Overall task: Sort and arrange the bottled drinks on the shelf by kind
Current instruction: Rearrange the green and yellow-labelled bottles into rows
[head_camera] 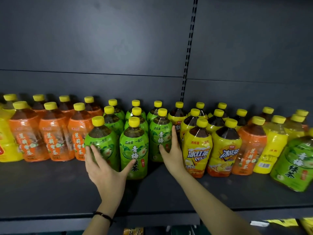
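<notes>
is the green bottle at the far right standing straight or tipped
Tipped. The far-right green bottle leans, its label slanting, while the other bottles on the shelf stand upright; its cap is out of frame.

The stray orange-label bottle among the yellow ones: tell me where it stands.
In the head view, the orange-label bottle stands right of centre in the front row, between a yellow iced-tea bottle and a plain yellow bottle.

Dark cord bracelet (103,216) sat on my wrist; slotted upright (189,48) split grey back panel (101,39); snack packet (133,231) below.
</notes>
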The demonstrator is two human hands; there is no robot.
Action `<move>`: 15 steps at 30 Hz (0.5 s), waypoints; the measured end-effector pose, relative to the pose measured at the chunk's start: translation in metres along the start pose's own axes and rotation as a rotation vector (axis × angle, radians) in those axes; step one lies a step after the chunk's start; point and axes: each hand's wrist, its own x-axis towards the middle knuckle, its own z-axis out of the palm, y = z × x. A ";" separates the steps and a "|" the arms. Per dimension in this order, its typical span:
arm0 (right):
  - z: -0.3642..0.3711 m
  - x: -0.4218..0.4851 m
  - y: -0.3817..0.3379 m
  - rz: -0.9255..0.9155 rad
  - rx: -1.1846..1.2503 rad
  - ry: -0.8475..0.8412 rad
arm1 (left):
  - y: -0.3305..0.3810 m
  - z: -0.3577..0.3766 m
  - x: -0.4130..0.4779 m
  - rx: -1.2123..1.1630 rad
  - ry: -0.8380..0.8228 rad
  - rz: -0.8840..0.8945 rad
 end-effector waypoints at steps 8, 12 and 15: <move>-0.047 -0.051 0.003 -0.048 -0.005 0.190 | 0.020 -0.008 -0.045 -0.285 -0.283 0.148; -0.105 -0.063 0.015 -0.083 -0.022 0.464 | 0.075 0.015 -0.045 -0.415 -0.579 0.161; -0.157 -0.064 0.029 -0.042 -0.109 0.594 | 0.113 0.037 -0.046 -0.477 -0.611 0.121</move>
